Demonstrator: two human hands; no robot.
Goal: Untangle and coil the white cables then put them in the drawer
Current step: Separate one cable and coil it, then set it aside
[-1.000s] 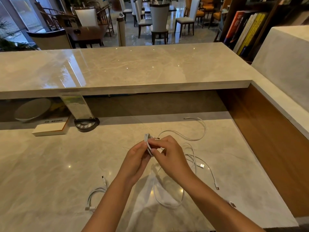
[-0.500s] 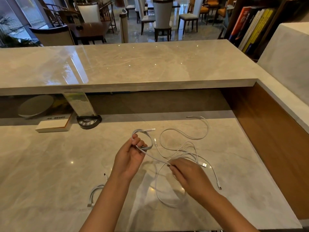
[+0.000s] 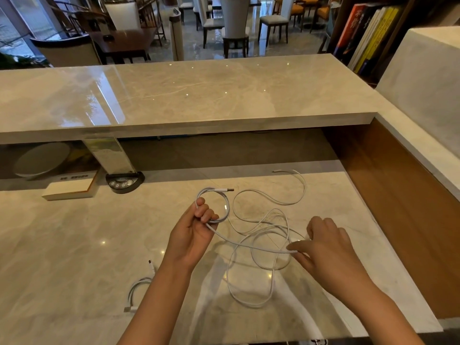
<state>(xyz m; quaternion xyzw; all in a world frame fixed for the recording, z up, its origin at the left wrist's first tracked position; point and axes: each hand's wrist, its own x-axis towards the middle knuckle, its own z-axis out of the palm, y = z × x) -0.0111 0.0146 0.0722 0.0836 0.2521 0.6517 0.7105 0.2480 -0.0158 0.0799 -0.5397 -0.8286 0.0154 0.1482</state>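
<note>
My left hand (image 3: 193,232) grips a small loop of white cable (image 3: 219,207) whose USB plug sticks out to the right. From that loop the cable runs taut to my right hand (image 3: 323,247), which pinches it between thumb and fingers. Under and between my hands lies a loose tangle of white cables (image 3: 261,245) on the marble desk (image 3: 62,245), with one strand curving away to the far right (image 3: 296,195). A separate coiled white cable (image 3: 139,290) lies near my left forearm. No drawer is in view.
A black button device (image 3: 124,181) and a white box (image 3: 71,189) stand at the back left under the raised marble counter (image 3: 199,95). A wooden side panel (image 3: 403,207) bounds the desk on the right.
My hands were together at the coil; my right hand has slid down and to the right along the cable, drawing it taut. My left hand keeps the loop, now spread wider.
</note>
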